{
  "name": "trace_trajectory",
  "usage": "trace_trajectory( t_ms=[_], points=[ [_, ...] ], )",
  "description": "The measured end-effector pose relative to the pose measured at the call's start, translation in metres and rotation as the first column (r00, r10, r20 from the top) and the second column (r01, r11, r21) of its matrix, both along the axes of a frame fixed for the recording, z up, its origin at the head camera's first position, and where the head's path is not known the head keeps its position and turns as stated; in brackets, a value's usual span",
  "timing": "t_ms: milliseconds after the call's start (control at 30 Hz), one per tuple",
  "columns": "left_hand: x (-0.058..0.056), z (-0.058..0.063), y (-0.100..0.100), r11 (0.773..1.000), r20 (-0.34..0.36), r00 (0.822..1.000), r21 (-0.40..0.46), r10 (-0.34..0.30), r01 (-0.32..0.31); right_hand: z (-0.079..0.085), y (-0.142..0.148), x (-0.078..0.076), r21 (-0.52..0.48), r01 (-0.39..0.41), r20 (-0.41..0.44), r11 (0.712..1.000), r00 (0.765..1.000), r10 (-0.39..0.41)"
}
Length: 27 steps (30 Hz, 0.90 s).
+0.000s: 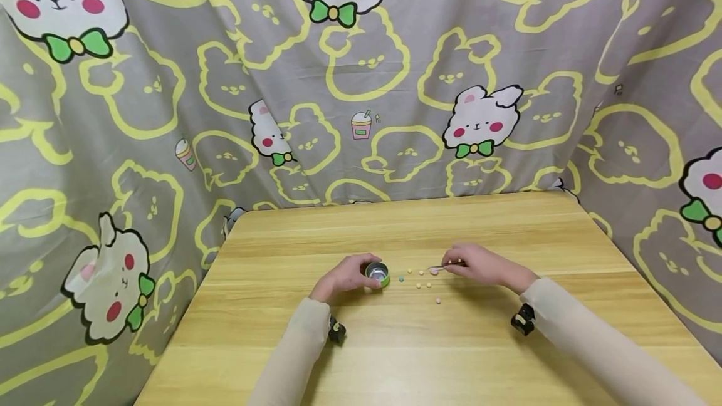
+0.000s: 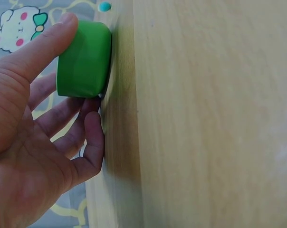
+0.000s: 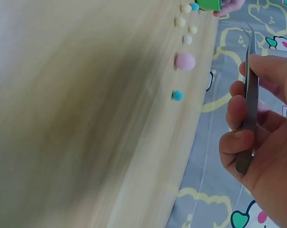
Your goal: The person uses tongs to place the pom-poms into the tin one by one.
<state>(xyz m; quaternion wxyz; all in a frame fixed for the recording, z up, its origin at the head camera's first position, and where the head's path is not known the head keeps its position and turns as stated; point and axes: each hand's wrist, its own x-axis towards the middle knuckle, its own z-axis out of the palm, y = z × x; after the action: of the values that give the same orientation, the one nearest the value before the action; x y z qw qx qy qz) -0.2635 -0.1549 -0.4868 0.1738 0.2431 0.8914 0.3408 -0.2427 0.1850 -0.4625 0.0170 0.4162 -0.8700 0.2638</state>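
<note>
My left hand (image 1: 345,274) holds a small round tin (image 1: 386,280), with thumb and fingers around its sides. The tin's mouth faces up in the head view, showing a silvery inside; its green outer wall (image 2: 85,59) fills the grip in the left wrist view. My right hand (image 1: 479,264) grips metal tweezers (image 3: 251,102), whose thin tips stand slightly apart. Small balls lie between the hands: pale yellow ones, a teal ball (image 1: 401,279) beside the tin, and a larger pink ball (image 3: 185,61). Whether the tips touch a ball cannot be told.
A wooden table (image 1: 372,356) bears everything. One pink ball (image 1: 438,301) lies nearer the front than the others. Another teal ball (image 3: 177,95) shows in the right wrist view. A patterned grey curtain (image 1: 395,80) hangs behind and beside the table.
</note>
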Motion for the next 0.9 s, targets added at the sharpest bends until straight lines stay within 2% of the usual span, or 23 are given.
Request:
trace_trajectory(
  t_ms=[200, 400, 600, 900],
  points=[
    [0.0, -0.001, -0.001, 1.0, -0.014, 1.0, 0.007, -0.011, 0.011, -0.003, 0.011, 0.009, 0.009, 0.015, 0.04, 1.0, 0.999, -0.015],
    [0.0, 0.001, 0.0, 1.0, -0.025, 0.999, 0.007, -0.022, 0.022, -0.013, 0.016, 0.019, 0.047, 0.005, 0.069, 0.999, 0.998, -0.008],
    [-0.001, -0.001, -0.001, 1.0, -0.022, 1.0, 0.008, -0.02, 0.021, -0.025, 0.018, 0.024, 0.057, -0.024, 0.06, 0.998, 0.998, 0.021],
    [-0.002, -0.002, -0.002, 1.0, -0.01, 1.0, -0.003, -0.016, 0.016, -0.029, 0.017, 0.027, 0.064, -0.035, 0.036, 0.997, 0.999, 0.033]
  ],
)
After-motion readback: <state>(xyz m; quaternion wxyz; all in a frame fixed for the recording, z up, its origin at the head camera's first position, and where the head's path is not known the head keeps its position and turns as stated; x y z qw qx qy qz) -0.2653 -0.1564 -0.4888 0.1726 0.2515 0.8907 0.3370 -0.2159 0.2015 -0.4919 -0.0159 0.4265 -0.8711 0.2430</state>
